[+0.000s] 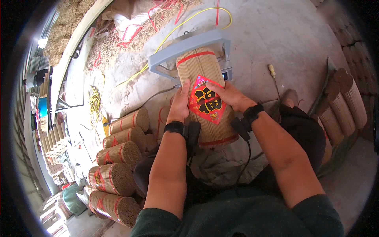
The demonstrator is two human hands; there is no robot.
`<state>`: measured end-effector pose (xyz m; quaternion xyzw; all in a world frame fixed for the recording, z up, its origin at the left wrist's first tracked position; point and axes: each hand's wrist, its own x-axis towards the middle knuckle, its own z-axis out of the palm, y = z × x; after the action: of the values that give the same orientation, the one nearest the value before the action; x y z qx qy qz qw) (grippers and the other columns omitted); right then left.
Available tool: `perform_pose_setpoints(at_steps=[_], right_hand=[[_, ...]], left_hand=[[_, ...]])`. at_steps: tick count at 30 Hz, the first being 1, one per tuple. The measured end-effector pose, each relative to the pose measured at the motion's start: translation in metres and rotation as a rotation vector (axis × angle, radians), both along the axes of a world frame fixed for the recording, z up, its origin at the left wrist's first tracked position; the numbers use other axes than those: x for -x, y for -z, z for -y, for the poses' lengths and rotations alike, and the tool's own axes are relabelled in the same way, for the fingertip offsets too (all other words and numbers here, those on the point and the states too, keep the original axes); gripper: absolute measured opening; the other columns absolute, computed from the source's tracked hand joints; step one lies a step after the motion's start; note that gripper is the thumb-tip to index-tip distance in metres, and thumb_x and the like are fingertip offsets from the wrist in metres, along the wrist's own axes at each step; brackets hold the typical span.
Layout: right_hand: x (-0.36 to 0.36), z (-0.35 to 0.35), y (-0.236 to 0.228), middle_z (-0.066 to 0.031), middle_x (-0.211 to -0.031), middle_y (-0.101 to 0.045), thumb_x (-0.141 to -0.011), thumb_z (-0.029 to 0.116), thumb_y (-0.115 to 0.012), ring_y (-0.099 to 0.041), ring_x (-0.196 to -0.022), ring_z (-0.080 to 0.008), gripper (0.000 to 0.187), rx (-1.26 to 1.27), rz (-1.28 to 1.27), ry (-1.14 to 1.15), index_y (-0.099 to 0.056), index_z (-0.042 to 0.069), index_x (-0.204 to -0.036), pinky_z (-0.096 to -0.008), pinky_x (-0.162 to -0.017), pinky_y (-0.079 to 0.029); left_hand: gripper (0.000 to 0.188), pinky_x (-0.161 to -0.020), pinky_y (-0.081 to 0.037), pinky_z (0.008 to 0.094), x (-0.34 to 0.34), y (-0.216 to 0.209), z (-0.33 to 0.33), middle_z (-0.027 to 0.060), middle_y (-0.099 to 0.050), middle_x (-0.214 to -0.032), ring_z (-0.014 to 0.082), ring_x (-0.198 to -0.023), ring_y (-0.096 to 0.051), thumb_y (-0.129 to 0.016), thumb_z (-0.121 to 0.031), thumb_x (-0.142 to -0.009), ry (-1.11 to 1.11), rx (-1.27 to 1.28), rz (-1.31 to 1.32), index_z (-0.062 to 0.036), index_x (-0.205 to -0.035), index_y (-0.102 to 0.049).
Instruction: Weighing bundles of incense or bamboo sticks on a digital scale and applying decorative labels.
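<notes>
A thick round bundle of thin straw-coloured sticks (197, 65) lies lengthwise in front of me, with a red band near each end. Its far part passes beneath the arch of a blue-grey metal frame (173, 55). On top of the bundle rests a red diamond-shaped paper label (201, 108) with black and gold decoration. My left hand (180, 103) is closed against the bundle's left side, its thumb up by the label's edge. From the right, my right hand (233, 97) grips the bundle, thumb pressing on the label's upper right. The fingers underneath are partly hidden.
Several finished bundles (122, 175) are stacked at left, with red bands and labels. More bundles (341, 112) stand at right. A yellow cable (173, 39) curves past the frame; a yellow-handled tool (272, 71) lies on the floor. Straw and red strips (130, 35) litter the far left.
</notes>
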<state>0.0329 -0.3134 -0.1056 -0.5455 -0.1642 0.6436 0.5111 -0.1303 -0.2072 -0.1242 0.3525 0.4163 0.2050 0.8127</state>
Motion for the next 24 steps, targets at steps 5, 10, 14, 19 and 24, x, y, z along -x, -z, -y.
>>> perform_pose_setpoints(at_steps=[5,10,14,19,24], right_hand=[[0.008,0.015,-0.022,-0.009,-0.107,-0.065,-0.084,0.037,-0.067,-0.062,-0.093,-0.0158,0.051,-0.037,-0.004,0.019,-0.057,0.001,-0.119,-0.0304,-0.079,-0.05],[0.019,0.052,-0.075,-0.0121,-0.107,-0.064,-0.085,0.038,-0.065,-0.062,-0.096,-0.0186,0.052,-0.037,0.247,-0.019,-0.056,-0.002,-0.119,-0.0316,-0.08,-0.05],[0.019,0.084,-0.144,-0.0148,-0.109,-0.063,-0.087,0.037,-0.062,-0.061,-0.098,-0.0198,0.055,-0.012,0.383,-0.09,-0.053,-0.005,-0.12,-0.0316,-0.084,-0.048],[0.011,0.136,-0.237,-0.0157,-0.11,-0.062,-0.091,0.031,-0.059,-0.059,-0.101,-0.0186,0.049,-0.284,0.292,-0.176,-0.051,-0.006,-0.122,-0.0307,-0.087,-0.046],[0.025,0.183,-0.294,-0.0095,-0.119,-0.057,-0.095,0.017,-0.051,-0.053,-0.109,-0.0155,0.039,-0.612,0.124,-0.282,-0.043,-0.001,-0.13,-0.0297,-0.095,-0.04]], left_hand=[[0.057,-0.088,-0.049,0.0343,0.007,-0.018,0.011,0.0113,-0.057,-0.119,0.0193,-0.102,-0.059,-0.06,-0.038,-0.09,0.019,-0.025,-0.034,0.0018,-0.127,-0.043],[0.053,-0.089,-0.049,0.0327,0.024,-0.047,0.046,0.0091,-0.057,-0.119,0.018,-0.104,-0.058,-0.059,-0.032,-0.091,0.134,-0.077,0.059,-0.0012,-0.13,-0.04],[0.056,-0.097,-0.044,0.0363,0.042,-0.076,0.074,0.0093,-0.052,-0.13,0.0198,-0.114,-0.054,-0.049,-0.04,-0.095,0.055,0.102,0.159,-0.0032,-0.135,-0.036],[0.074,-0.103,-0.038,0.0452,0.06,-0.127,0.114,0.0125,-0.045,-0.137,0.0273,-0.126,-0.044,-0.036,-0.062,-0.091,-0.007,-0.003,0.311,-0.0062,-0.139,-0.033],[0.08,-0.102,-0.038,0.0487,0.062,-0.192,0.152,0.0149,-0.039,-0.141,0.0335,-0.126,-0.043,-0.039,-0.064,-0.089,-0.03,0.013,0.682,-0.0069,-0.143,-0.026]])
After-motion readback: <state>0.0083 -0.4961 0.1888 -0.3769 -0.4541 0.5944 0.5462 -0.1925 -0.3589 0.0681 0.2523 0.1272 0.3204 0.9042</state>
